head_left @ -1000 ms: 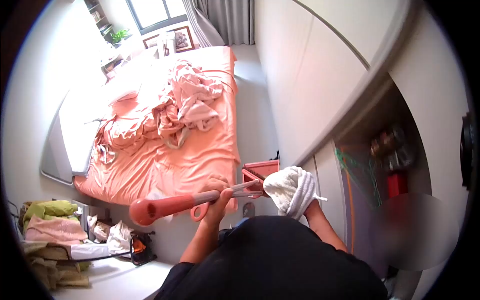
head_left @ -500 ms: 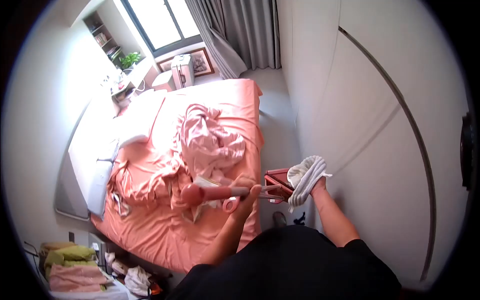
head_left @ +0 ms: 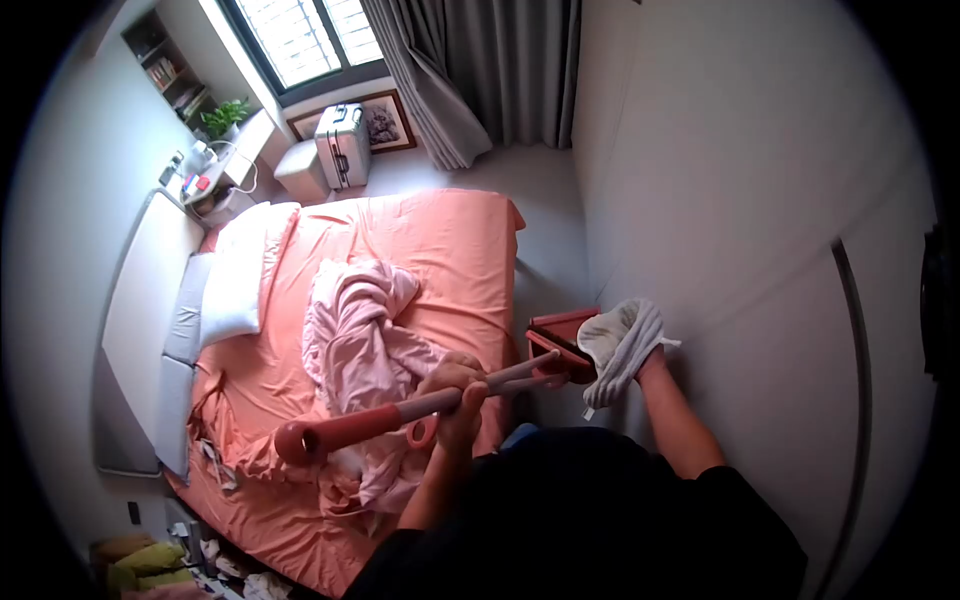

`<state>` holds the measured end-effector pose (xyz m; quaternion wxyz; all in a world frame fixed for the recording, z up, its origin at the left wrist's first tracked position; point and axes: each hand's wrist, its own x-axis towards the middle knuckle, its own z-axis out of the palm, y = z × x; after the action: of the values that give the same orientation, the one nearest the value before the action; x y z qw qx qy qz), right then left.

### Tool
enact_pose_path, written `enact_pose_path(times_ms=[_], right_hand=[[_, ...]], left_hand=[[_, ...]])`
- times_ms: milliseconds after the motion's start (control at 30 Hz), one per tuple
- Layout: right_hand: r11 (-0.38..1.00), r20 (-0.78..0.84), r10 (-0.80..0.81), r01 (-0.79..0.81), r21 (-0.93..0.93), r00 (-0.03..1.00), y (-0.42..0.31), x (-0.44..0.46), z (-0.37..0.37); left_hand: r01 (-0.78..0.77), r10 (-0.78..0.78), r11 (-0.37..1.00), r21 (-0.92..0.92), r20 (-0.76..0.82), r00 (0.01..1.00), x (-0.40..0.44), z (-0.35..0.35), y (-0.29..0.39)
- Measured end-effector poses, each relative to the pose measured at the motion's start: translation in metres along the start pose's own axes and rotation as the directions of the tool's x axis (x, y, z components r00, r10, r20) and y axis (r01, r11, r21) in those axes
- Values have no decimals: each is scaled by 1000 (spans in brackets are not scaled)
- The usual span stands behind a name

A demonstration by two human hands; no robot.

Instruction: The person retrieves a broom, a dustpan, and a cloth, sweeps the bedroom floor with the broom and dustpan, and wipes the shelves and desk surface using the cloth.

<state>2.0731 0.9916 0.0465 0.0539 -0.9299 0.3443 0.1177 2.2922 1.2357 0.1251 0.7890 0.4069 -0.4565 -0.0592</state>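
Note:
My left hand [head_left: 458, 400] is closed around the long pink pole of a flat mop [head_left: 350, 430]. The pole's rounded end points to the left over the bed, and a pink ring hangs beneath it. At the other end, the red mop frame [head_left: 567, 330] is folded into a V shape. My right hand [head_left: 652, 362] holds a white and grey striped mop pad [head_left: 628, 345] against the right side of this frame. The pad covers most of my right fingers. A small tag and a loop stick out from its edges.
A bed [head_left: 450, 240] with coral sheets lies to the left, carrying a crumpled pink blanket [head_left: 350, 320] and a white pillow [head_left: 235, 290]. A pale wardrobe wall [head_left: 720, 200] stands close on the right. A silver suitcase [head_left: 343, 148] is near the window, and folded clothes [head_left: 150, 560] lie at lower left.
The pole's rounded end has swung down and left, so the mop now slants. The pad has shifted slightly and stays in my right hand. My view has tilted, showing more of the window side.

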Motion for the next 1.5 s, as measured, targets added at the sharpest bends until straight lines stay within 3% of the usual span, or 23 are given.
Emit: enact_pose_path(times_ms=[100, 233, 267, 367, 500, 567, 800, 933, 1033, 1067, 1100, 1167, 1300, 1367, 1500], right_hand=[[934, -417, -111, -49, -355, 902, 64, 97, 83], [976, -531, -211, 207, -68, 821, 100, 190, 44], [981, -444, -138, 182, 59, 885, 104, 212, 27], [979, -464, -161, 199, 34, 871, 140, 319, 63], [986, -90, -87, 72, -153, 992, 201, 473, 91], [880, -455, -335, 101, -465, 825, 248, 538, 116], [898, -31, -367, 345, -275, 930, 274, 744, -13], [867, 79, -444, 450, -213, 893, 272, 842, -83], [847, 129, -492, 508, -156, 861, 270, 892, -134], [839, 108, -510, 521, -159, 854, 277, 903, -146], [824, 50, -534, 533, -193, 844, 253, 924, -161], [803, -119, -579, 539, -254, 807, 276, 956, -169], [818, 277, -515, 562, -123, 811, 351, 997, -174], [814, 331, -522, 575, -83, 786, 359, 1031, -184], [740, 344, -625, 672, -24, 701, 355, 1124, -194]], left_hand=[[15, -15, 999, -29, 8, 1000, 60, 16, -66], [-10, 13, 999, -46, 65, 998, 145, 41, -150], [-9, 13, 999, -45, 72, 997, 163, 46, -171], [-31, 32, 999, -12, 67, 997, 223, 56, -237], [-80, 78, 995, 60, 39, 996, 285, 72, -326], [-81, 85, 992, 100, -35, 996, 326, 85, -352], [-93, 165, 965, 246, -288, 943, 439, 79, -430], [-34, 193, 924, 381, -386, 902, 485, 56, -500], [21, 175, 925, 381, -471, 864, 523, 21, -561], [63, 167, 917, 395, -523, 836, 533, 25, -582], [123, 122, 916, 383, -555, 823, 557, -42, -588], [233, 51, 904, 358, -631, 774, 580, -62, -618], [249, 122, 874, 418, -684, 719, 610, -69, -677], [280, 160, 831, 481, -688, 708, 637, -93, -696], [377, 102, 818, 435, -755, 648, 670, -132, -744]])
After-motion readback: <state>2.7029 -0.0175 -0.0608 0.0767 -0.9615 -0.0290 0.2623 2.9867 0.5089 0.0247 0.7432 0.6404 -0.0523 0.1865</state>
